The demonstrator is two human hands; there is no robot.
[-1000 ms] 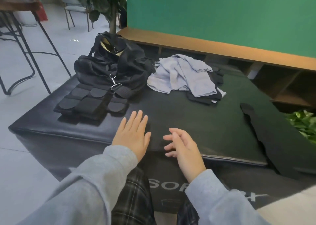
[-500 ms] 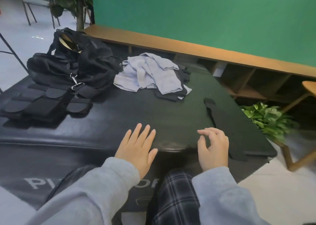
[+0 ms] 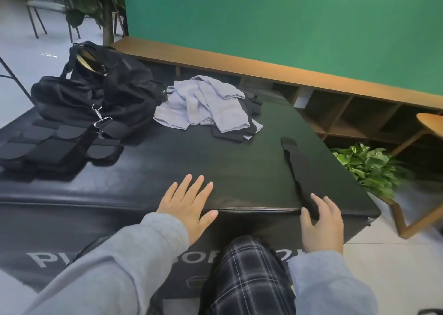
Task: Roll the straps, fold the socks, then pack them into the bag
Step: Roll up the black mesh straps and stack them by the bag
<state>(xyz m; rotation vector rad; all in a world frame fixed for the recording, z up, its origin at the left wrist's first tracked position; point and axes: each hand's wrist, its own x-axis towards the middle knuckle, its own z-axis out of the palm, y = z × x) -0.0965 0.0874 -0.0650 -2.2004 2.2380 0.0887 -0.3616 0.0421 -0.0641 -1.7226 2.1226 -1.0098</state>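
- Two hands are seen at the near edge of the black padded bench (image 3: pixel 143 171).
- Left hand (image 3: pixel 189 204) is laid flat on the bench top, fingers straight and slightly spread; nothing is gripped.
- Right hand (image 3: pixel 321 221) is set at the near end of a long black strap (image 3: pixel 299 171); thumb and fingers are spread around the strap end. Whether it is pinched yet cannot be told.
- The strap is laid flat, run away from the right hand toward the far side.
- A heap of light-blue and black socks (image 3: pixel 206 103) is found well beyond both hands, mid-bench.
- The black bag (image 3: pixel 96 92) is placed far-left of the left hand, top open, beside the heap.
- More black straps (image 3: pixel 55 147) are stacked just in front of the bag.
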